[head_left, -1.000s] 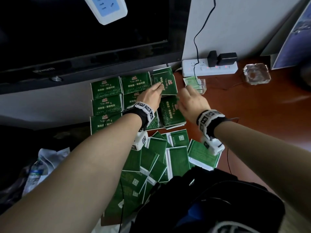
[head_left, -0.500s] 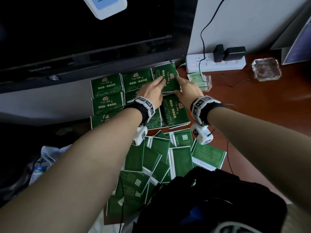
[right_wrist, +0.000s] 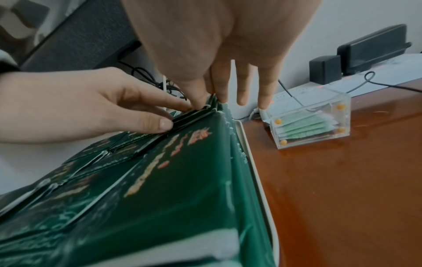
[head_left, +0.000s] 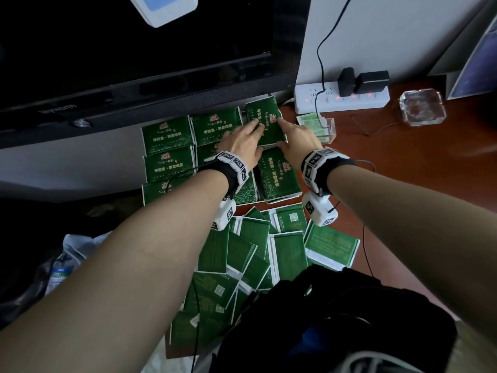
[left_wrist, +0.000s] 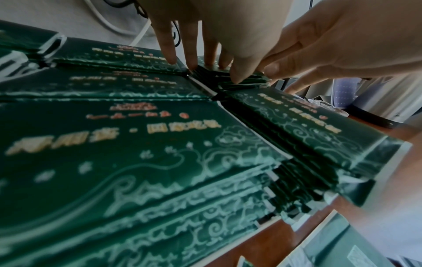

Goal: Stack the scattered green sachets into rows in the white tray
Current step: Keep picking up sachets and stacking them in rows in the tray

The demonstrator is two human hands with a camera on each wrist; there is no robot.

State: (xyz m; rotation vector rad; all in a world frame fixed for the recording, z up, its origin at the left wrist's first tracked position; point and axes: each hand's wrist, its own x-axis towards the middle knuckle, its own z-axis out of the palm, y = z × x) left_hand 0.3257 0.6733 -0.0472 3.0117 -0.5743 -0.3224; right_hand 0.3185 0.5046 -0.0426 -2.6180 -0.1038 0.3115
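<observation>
Desk [head_left: 403,184], white tray [right_wrist: 255,162], far-right sachet stack [head_left: 265,122]: our left hand [head_left: 242,142] and right hand [head_left: 295,141] flank it, fingers straight, pressing; long axis points away.

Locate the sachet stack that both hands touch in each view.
Head: sachet stack upper centre, far right of the rows.
Left wrist: sachet stack top centre, dark layered edges.
Right wrist: sachet stack near centre, below the palm.
Shared landmark: nearer gold-printed stack, just before it.
</observation>
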